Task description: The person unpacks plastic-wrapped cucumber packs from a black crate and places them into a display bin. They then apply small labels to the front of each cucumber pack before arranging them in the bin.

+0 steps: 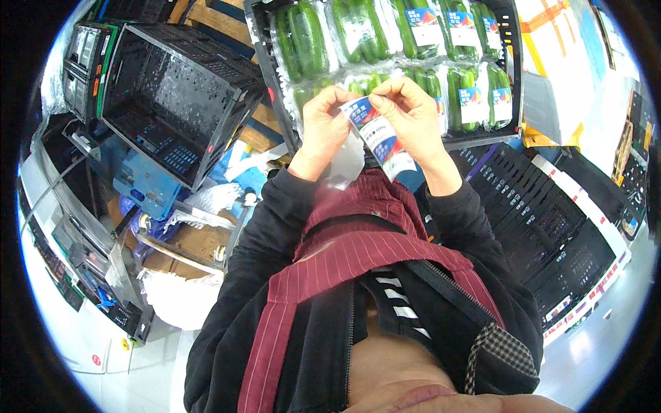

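A strip of printed adhesive labels (381, 135) hangs between my two hands, its upper end pinched by the fingertips. My left hand (324, 124) grips the left corner of the strip. The thumb and forefinger of my right hand (413, 116) hold its upper right edge. Below my left hand hangs a translucent whitish sheet (347, 164), and I cannot tell whether it joins the strip. Just beyond my hands stands a black plastic crate (480, 138) with several clear-wrapped packs of cucumbers (360, 28). Packs on the right bear similar labels (470, 105); those at the far left show none.
An open black crate (155, 67) tilts at the left beside wooden pallet slats (219, 23). Below it lie a blue plastic piece (147, 186), cardboard (201, 242) and white foam netting (214, 199). Stacked black crates (547, 222) stand at my right, and a white bag (181, 299) lies lower left.
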Motion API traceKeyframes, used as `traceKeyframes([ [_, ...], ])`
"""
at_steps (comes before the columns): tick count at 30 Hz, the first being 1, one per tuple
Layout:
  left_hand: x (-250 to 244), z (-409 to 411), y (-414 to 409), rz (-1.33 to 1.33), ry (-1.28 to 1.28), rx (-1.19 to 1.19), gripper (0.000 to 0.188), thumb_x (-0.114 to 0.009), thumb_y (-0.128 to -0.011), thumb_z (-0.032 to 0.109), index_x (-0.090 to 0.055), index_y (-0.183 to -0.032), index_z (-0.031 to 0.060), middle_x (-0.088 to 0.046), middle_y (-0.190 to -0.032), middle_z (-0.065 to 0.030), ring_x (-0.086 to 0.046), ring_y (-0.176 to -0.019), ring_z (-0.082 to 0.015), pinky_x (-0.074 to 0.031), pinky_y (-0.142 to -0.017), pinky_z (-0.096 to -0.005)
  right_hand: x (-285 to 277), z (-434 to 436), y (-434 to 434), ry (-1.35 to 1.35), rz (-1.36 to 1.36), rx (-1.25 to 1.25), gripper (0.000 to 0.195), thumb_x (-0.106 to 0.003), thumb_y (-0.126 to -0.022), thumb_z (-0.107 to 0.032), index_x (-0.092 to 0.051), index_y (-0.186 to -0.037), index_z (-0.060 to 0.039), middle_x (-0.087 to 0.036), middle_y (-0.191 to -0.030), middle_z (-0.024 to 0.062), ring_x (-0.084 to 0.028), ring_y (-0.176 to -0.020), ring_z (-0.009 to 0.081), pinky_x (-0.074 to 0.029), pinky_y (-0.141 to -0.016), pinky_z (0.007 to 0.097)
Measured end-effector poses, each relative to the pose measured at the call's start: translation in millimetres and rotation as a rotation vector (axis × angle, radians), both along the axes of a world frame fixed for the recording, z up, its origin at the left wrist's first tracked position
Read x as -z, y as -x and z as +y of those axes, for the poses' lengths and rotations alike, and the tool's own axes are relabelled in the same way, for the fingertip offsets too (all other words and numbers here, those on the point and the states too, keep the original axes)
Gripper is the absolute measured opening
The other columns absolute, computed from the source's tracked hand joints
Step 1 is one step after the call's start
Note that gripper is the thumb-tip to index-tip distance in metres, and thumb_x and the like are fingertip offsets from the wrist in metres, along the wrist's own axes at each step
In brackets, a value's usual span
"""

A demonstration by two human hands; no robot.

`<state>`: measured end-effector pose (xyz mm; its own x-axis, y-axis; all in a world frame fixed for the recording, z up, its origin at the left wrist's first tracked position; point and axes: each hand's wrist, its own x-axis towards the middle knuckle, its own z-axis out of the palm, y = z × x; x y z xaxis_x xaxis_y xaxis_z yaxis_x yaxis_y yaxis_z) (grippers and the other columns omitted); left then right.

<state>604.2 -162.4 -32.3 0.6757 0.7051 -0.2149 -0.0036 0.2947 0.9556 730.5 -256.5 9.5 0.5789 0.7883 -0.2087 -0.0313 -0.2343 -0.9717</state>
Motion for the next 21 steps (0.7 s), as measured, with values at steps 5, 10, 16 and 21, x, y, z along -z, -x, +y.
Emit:
traceKeyframes([
  [5, -1.7, 5.2, 13.7, 0.502, -0.05, 0.252, 0.017, -0.07, -0.078, 0.01, -0.063, -0.088, -0.0011, -0.062, -0.071, -0.001, -0.055, -0.063, -0.0068, -0.044, -0.055, -0.0246, 18.3, 27.4, -39.1, -0.056, 0.149, 0.188, 0.012, -0.067, -0.084, -0.01, -0.062, -0.092, -0.0025, -0.062, -0.087, 0.0005, -0.055, -0.077, 0.0081, -0.045, -0.071, 0.0228],
  [10, -9.8, 15.6, 34.9, 0.655, -0.354, 0.374, 0.031, -0.075, -0.075, 0.025, -0.063, -0.078, -0.0041, -0.062, -0.065, -0.0109, -0.056, -0.061, -0.0106, -0.045, -0.054, -0.0297, 55.2, 75.7, -90.0, 0.002, -0.227, 0.186, 0.021, -0.066, -0.085, -0.018, -0.062, -0.096, -0.0006, -0.064, -0.089, 0.0055, -0.059, -0.082, 0.0129, -0.046, -0.073, 0.0262],
  [16, -11.5, 18.2, 44.6, 0.519, -0.149, 0.097, 0.031, -0.073, -0.076, 0.022, -0.059, -0.067, -0.0044, -0.058, -0.064, -0.0165, -0.057, -0.056, -0.0233, -0.045, -0.054, -0.0341, 83.0, 90.1, -93.3, 0.483, -0.923, -0.093, 0.044, -0.063, -0.082, -0.043, -0.059, -0.111, -0.0091, -0.062, -0.102, 0.0178, -0.063, -0.089, 0.033, -0.049, -0.077, 0.0403],
  [21, -10.0, 28.5, 46.4, 0.411, -0.458, -0.072, 0.017, -0.066, -0.079, 0.012, -0.061, -0.07, -0.0012, -0.057, -0.064, -0.0136, -0.056, -0.057, -0.0215, -0.043, -0.055, -0.0314, 26.4, 60.7, -67.2, 0.486, -1.011, -0.038, 0.058, -0.056, -0.086, -0.052, -0.051, -0.122, -0.0073, -0.061, -0.109, 0.0172, -0.063, -0.092, 0.0302, -0.051, -0.074, 0.0396],
])
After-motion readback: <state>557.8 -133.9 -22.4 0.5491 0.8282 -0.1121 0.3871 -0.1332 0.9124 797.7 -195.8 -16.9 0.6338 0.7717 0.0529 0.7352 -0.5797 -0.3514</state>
